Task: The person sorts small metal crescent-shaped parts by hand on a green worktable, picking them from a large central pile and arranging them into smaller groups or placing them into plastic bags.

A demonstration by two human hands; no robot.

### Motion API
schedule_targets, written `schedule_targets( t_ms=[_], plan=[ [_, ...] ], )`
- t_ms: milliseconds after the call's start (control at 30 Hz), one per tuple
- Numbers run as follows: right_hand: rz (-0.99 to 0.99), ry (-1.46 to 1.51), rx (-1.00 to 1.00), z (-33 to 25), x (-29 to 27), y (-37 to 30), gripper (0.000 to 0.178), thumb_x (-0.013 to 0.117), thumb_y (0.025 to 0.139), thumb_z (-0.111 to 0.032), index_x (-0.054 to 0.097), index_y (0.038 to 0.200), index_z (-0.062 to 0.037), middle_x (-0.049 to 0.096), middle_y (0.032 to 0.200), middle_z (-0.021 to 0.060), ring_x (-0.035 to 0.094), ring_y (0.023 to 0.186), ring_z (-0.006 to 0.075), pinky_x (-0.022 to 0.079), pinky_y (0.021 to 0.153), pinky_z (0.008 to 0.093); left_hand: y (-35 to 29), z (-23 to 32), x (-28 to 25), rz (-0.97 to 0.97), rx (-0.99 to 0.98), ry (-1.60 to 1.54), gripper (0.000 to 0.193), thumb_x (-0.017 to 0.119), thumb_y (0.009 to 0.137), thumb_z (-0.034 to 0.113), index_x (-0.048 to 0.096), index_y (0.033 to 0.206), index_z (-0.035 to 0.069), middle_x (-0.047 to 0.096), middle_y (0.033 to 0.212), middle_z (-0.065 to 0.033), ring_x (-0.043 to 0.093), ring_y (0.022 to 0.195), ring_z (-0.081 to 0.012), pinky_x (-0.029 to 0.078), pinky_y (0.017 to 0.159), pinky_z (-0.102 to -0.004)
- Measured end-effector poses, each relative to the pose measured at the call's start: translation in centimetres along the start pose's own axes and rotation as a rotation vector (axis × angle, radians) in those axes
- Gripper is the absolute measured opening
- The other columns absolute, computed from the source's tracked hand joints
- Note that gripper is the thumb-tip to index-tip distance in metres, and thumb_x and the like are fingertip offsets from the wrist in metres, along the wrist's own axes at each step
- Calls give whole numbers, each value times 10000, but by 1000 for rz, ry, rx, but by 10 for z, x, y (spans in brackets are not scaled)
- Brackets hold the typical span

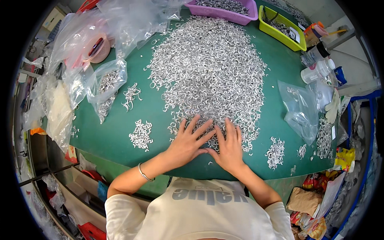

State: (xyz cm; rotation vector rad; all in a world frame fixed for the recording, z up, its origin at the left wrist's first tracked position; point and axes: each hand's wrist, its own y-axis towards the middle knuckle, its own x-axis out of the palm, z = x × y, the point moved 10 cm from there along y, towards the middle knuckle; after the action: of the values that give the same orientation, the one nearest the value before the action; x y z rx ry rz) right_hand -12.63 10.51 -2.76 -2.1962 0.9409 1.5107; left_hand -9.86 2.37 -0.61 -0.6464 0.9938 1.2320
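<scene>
Upside-down grey lettering (pixel 210 197) on white shirt (pixel 208 222), bottle label (pixel 316 73) illegible

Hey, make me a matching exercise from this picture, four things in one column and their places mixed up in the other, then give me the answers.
Things:
1. Silver bracelet
2. Purple tray
3. Large heap of silver pieces
4. White bottle

Places:
A. Under the fingertips of the left hand and right hand
B. Toward the right edge of the green table
C. Around the left wrist
D. Just beyond the heap's far end

Pairs: 1-C, 2-D, 3-A, 4-B
</scene>
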Motion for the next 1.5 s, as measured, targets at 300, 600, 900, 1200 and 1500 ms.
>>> schedule_targets(
  t_ms=[300, 600, 900, 1200, 1500],
  plan=[
    [-31, 248, -333, -43, 1, 11, 440, 571, 775, -82, 469, 1194, 3, 481, 1199, 155, 380, 1216, 317, 340, 971, 472, -3, -39, -6, 161, -178, 116, 286, 598, 749, 33, 537, 1029, 41, 384, 1334, -111, 308, 1251, -382, 254, 1012, -537],
    [400, 88, 176, 73, -84, -18, 234, 624, 714, 3, 585, 944, -16, 573, 944, 111, 502, 843, 288, 385, 735, 382, 1, -18, -10, 209, -196, -6, 365, 609, 741, 23, 525, 1094, 62, 386, 1324, -132, 324, 1240, -394, 245, 1017, -539],
    [376, 44, 160, 90, -81, -22, 182, 590, 753, 25, 581, 933, -4, 567, 899, 121, 542, 806, 275, 418, 711, 359, 3, -4, 11, 148, -57, 68, 314, 630, 697, 24, 568, 1000, 81, 500, 1078, -74, 426, 1119, -297, 310, 917, -489],
    [323, 886, 489, 119, -47, -35, 123, 561, 828, 18, 610, 940, 3, 577, 773, 18, 501, 655, 67, 414, 598, 212, 5, -15, -25, 411, -200, -52, 277, 621, 703, -24, 586, 963, 65, 531, 1025, -91, 495, 972, -290, 374, 811, -385],
    [146, 1663, 622, 83, -1, -38, 163, 536, 872, -33, 573, 1024, 13, 593, 828, 30, 547, 738, 84, 436, 627, 211, 2, 37, 24, 100, 22, -184, 196, 646, 737, 50, 575, 920, 49, 558, 976, -68, 533, 892, -208, 374, 726, -322]
  ],
)
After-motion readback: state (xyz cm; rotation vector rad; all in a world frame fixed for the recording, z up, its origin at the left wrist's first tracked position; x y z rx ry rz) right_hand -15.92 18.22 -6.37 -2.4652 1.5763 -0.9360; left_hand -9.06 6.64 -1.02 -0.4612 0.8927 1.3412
